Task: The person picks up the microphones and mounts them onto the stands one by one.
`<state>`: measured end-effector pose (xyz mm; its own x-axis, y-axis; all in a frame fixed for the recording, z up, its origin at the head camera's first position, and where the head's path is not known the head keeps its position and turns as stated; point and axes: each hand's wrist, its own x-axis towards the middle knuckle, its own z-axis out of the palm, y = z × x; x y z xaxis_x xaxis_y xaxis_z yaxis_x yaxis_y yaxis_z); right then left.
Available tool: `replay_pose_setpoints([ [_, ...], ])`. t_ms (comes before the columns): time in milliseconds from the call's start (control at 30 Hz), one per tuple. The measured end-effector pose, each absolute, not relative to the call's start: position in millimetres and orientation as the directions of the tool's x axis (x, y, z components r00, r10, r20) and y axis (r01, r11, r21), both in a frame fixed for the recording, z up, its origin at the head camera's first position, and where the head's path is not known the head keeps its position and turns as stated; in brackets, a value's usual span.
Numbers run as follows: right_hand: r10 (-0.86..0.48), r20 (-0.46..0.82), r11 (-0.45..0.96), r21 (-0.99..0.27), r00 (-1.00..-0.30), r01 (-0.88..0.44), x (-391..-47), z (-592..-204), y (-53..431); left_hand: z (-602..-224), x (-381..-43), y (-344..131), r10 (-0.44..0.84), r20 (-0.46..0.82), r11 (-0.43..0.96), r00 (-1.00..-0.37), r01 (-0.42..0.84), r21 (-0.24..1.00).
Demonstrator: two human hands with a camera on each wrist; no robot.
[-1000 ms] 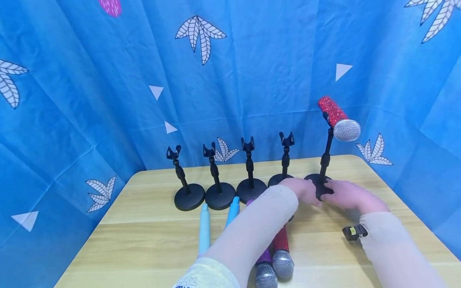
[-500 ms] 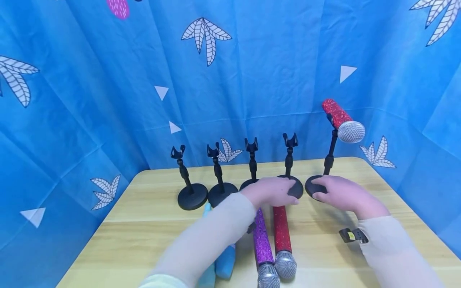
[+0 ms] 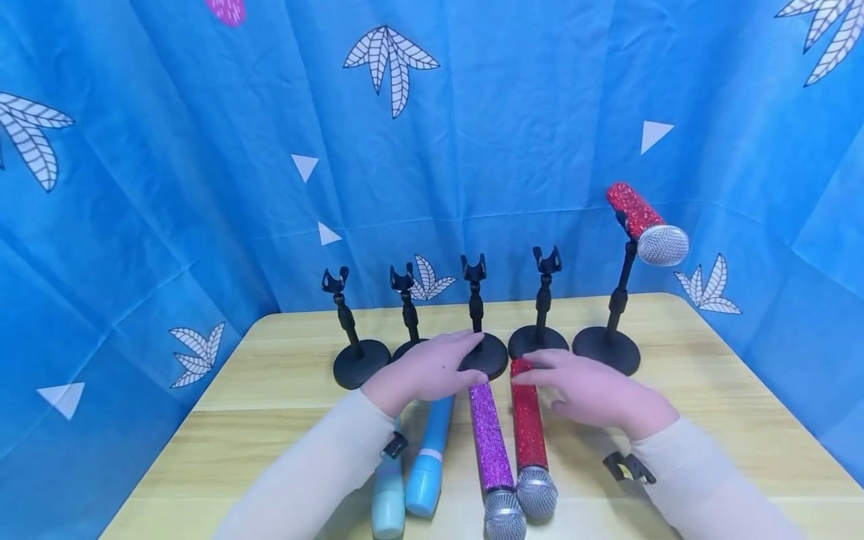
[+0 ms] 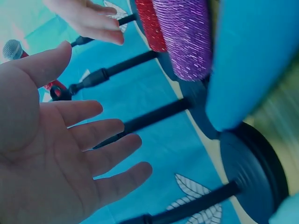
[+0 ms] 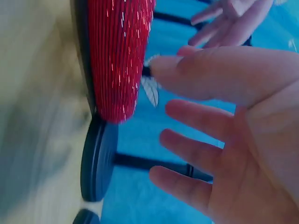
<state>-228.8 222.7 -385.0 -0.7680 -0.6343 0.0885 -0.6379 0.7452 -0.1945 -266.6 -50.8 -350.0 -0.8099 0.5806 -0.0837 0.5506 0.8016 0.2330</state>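
My left hand [image 3: 432, 366] hovers with fingers spread above the far ends of a blue microphone [image 3: 427, 480] and a purple glitter microphone [image 3: 491, 442]. The left wrist view shows its bare palm [image 4: 42, 158], holding nothing. My right hand [image 3: 594, 390] reaches over the tail of a red glitter microphone [image 3: 529, 427], fingertips overlapping it in the head view. In the right wrist view, a gap shows between the thumb [image 5: 201, 74] and that red handle [image 5: 117, 56]. A pale teal microphone [image 3: 388, 499] lies at the left, partly behind my left forearm.
Along the back stand black microphone stands: far left [image 3: 361, 364], second [image 3: 408, 300], middle [image 3: 486, 358] and fourth [image 3: 540, 337] have bare clips. The rightmost stand [image 3: 610, 349] bears another red microphone [image 3: 634, 210], tilted head-down. A blue curtain [image 3: 526, 150] hangs behind the wooden table [image 3: 270, 420].
Both hands have left the rightmost stand's base. The left hand has moved left, past the purple microphone; the right hand has come left and nearer to the lying red microphone.
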Motion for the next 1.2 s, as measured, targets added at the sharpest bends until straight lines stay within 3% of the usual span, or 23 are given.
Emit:
replay_pose_setpoints([
  [133, -0.680, 0.045, 0.721, -0.139, -0.732, -0.679, -223.1, -395.4, 209.0, -354.4, -266.0, -62.1, 0.570, -0.080, 0.806, -0.817, 0.539, 0.245],
  [333, -0.696, 0.012, 0.708, -0.150, -0.718, -0.690, -224.0, -411.6, 197.9, -356.3, -270.2, -63.5, 0.568, -0.080, 0.806, -0.819, 0.534, 0.255],
  [700, -0.709, 0.177, 0.652, -0.206, -0.683, -0.730, -227.6, -378.9, 224.5, -352.5, -278.3, -54.1, 0.609, -0.016, 0.747, -0.793, 0.566, 0.348],
  [1033, -0.505, 0.285, 0.713, -0.393, -0.814, -0.580, -231.4, -358.9, 261.7, -350.2, -292.9, -17.3, 0.631, 0.009, 0.703, -0.776, 0.576, 0.417],
  [1200, -0.455, 0.318, 0.724, -0.412, -0.832, -0.553, -235.5, -356.1, 272.5, -352.2, -303.7, 8.6, 0.635, 0.023, 0.658, -0.772, 0.556, 0.509],
])
